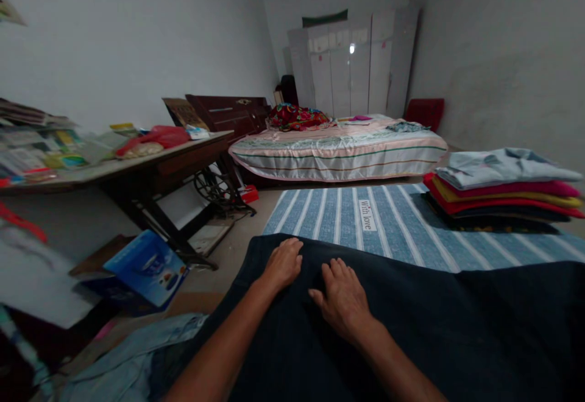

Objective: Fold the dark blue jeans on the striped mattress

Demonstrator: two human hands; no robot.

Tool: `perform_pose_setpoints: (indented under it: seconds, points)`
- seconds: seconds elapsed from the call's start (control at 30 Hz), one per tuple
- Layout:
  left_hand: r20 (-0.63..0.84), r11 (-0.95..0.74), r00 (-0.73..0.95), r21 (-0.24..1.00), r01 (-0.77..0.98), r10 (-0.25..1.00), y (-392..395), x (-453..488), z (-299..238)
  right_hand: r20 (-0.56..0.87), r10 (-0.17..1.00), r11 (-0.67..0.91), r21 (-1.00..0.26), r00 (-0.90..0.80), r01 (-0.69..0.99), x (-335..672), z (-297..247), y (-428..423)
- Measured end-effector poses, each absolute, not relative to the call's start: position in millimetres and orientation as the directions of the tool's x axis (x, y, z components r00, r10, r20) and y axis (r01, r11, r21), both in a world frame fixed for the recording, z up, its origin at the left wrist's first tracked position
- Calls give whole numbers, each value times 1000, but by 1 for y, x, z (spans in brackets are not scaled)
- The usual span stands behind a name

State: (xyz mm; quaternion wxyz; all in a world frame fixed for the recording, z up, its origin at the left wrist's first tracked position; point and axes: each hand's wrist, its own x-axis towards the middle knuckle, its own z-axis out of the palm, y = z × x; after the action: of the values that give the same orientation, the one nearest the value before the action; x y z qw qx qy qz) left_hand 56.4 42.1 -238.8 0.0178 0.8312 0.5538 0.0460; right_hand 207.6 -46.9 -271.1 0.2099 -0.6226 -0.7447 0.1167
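A dark navy garment (402,317) lies spread over the near part of a blue-and-white striped cloth (320,207); its full shape runs out of view, so I cannot tell the exact kind. My left hand (284,263) rests on it near its upper left edge, fingers laid flat and pointing away. Just to the right, my right hand (345,298) presses on the same fabric, with thumb apart and fingers slightly bent. Neither hand grips anything. A stack of folded clothes (507,192), with a light grey piece on top, sits at the right on the striped cloth.
Light blue denim (137,359) lies at the lower left. A blue printed box (146,271) stands on the floor under a cluttered wooden sewing table (173,161). Beyond are a bed (338,155) with a red flowered bundle (297,117) and a pale wardrobe (340,73).
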Motion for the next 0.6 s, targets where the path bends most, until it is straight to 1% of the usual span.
perform_pose_setpoints:
  seconds: [0.13, 0.23, 0.33, 0.43, 0.5, 0.6]
  points:
    - [68, -394, 392, 19, 919, 918, 75, 53, -244, 222, 967, 202, -375, -124, 905, 230, -265, -21]
    - [79, -401, 401, -11, 916, 913, 90, 40, -245, 224, 969, 179, -323, -109, 930, 245, -264, -1]
    - [76, -430, 428, 3, 903, 900, 101, 24, -244, 177, 979, 149, -293, -99, 944, 252, -267, 18]
    - [51, -493, 491, 47, 869, 870, 111, 12, -245, 134, 987, 128, -300, -91, 945, 253, -273, 31]
    - [40, -531, 529, 69, 845, 848, 115, 7, -249, 128, 987, 129, -305, -94, 944, 252, -279, 35]
    - [34, -568, 567, 70, 820, 823, 119, 2, -254, 135, 985, 147, -300, -110, 943, 251, -285, 38]
